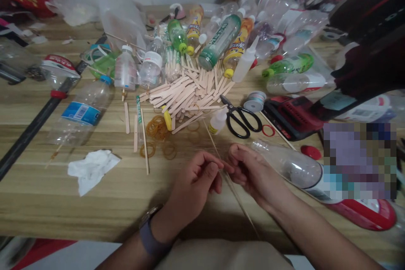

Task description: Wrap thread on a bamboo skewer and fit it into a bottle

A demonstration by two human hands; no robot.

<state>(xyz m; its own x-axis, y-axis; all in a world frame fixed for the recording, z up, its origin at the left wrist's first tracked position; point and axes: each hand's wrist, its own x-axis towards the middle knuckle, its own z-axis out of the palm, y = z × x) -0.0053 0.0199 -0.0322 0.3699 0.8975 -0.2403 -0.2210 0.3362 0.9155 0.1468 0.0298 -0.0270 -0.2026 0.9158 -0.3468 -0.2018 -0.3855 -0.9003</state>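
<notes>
Thin bamboo skewers (239, 202) slant between my hands, running from near the small glue bottle (217, 122) down toward my lap. My left hand (202, 181), with a watch on its wrist, is closed around them, thumb and fingers pinched at the middle. Close beside it, my right hand (248, 166) has its fingers curled in, their tips meeting the left fingertips at the skewers. Whatever the right fingers grip is too small to make out. Black-handled scissors (242, 120) lie just beyond my hands, and rubber bands (158, 126) lie in a loose pile to the left.
A heap of wooden craft sticks (186, 93) covers the middle of the table. Plastic bottles crowd the back, including a green bottle (220, 42). A clear bottle (297, 168) lies by my right forearm. Crumpled tissue (93, 168) and a blue-labelled bottle (84, 112) are at left.
</notes>
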